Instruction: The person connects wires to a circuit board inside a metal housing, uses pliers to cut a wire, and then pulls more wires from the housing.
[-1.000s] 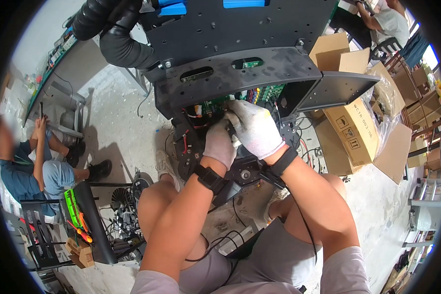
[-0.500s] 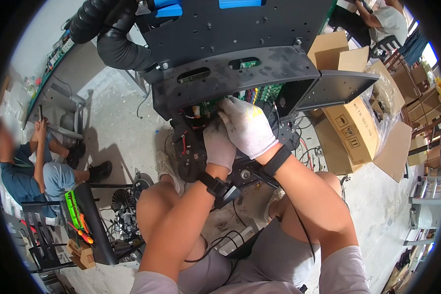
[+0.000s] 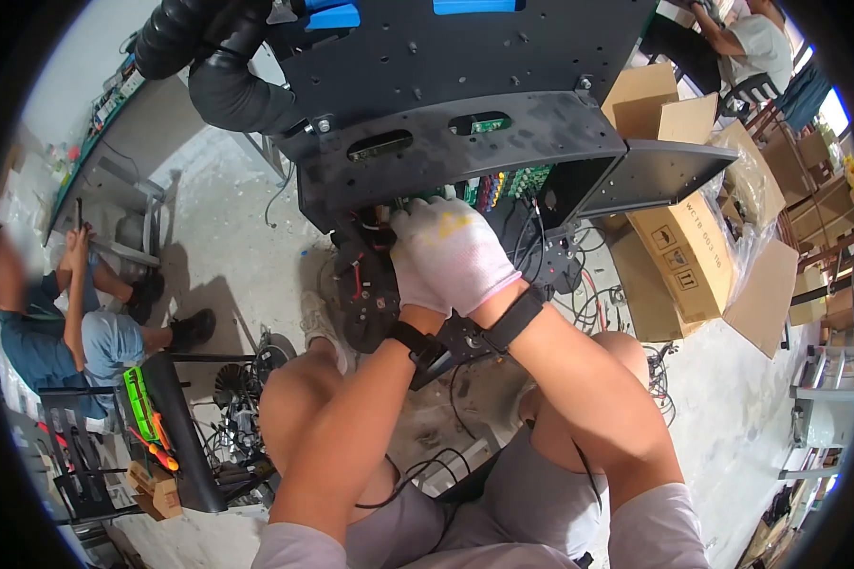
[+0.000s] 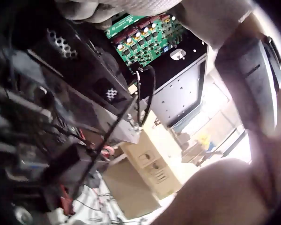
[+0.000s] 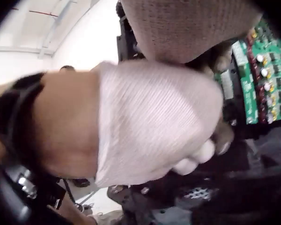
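A black metal housing [image 3: 484, 142] stands in front of me, with green circuit boards [image 3: 529, 180] inside its open front. My right hand [image 3: 460, 248], in a white glove with yellow marks, lies over my left hand [image 3: 417, 289], and both reach into the opening at its left part. The left hand's glove [image 5: 154, 122] shows in the right wrist view, with its fingers bent inward. The right hand's fingertips are hidden by the glove, and I cannot tell what either hand holds. Rows of components line a green board [image 4: 147, 42] in the left wrist view.
A black panel [image 3: 655, 177] juts out at the right, beside a cardboard box [image 3: 678, 251]. Black cables [image 3: 541, 237] hang from the housing. A ribbed black hose [image 3: 242, 95] is at upper left. On the left sit a person [image 3: 47, 327] and a green level [image 3: 140, 403].
My right hand has moved down and left, now covering more of the left hand. The housing and surroundings shift slightly with the head camera.
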Action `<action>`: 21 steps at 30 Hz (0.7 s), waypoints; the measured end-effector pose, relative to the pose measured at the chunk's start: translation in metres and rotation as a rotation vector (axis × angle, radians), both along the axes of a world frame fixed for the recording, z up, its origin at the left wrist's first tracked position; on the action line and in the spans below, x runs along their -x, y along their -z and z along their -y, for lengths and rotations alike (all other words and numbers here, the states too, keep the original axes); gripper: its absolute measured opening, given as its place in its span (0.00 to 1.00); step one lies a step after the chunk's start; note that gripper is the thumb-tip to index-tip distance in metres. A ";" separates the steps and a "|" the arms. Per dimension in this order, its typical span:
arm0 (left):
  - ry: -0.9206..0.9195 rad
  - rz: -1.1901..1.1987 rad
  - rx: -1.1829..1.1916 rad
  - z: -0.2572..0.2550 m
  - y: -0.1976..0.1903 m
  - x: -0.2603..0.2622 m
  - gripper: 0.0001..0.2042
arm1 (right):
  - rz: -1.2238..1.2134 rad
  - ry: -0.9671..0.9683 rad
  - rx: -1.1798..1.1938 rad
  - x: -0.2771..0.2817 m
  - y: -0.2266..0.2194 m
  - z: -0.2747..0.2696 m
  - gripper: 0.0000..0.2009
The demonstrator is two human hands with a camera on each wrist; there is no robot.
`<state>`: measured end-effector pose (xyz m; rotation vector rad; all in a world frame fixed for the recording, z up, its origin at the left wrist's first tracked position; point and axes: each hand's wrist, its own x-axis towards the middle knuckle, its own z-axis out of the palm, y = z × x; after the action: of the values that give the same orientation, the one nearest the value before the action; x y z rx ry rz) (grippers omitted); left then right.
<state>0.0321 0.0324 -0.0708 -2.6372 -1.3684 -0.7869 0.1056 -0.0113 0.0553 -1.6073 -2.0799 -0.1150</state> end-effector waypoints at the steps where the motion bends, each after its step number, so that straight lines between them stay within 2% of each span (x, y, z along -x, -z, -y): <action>1: -0.033 -0.052 0.001 -0.002 0.008 0.001 0.15 | 0.028 0.032 0.014 0.005 0.001 -0.001 0.06; 5: -0.016 -0.078 -0.074 -0.004 0.018 0.010 0.17 | -0.042 0.054 0.015 0.002 0.011 -0.001 0.07; 7: -0.018 -0.080 -0.127 -0.005 0.017 0.012 0.18 | -0.228 0.009 0.023 0.001 0.004 0.001 0.08; 13: 0.006 -0.091 -0.277 0.002 0.015 0.014 0.21 | -0.335 -0.039 0.024 -0.002 0.003 0.005 0.09; 16: 0.090 -0.149 -0.210 0.007 0.000 0.023 0.21 | -0.292 -0.019 0.055 -0.006 0.001 0.010 0.10; 19: 0.059 -0.152 -0.113 0.011 -0.009 0.017 0.19 | -0.337 -0.041 0.047 -0.011 0.003 0.013 0.09; 21: 0.047 -0.157 -0.130 0.014 -0.018 0.015 0.17 | -0.345 -0.047 0.077 -0.014 0.002 0.014 0.10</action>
<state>0.0166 0.0186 -0.0529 -2.5773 -1.1787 -0.6349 0.1199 -0.0257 0.0536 -1.4984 -1.8708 0.2456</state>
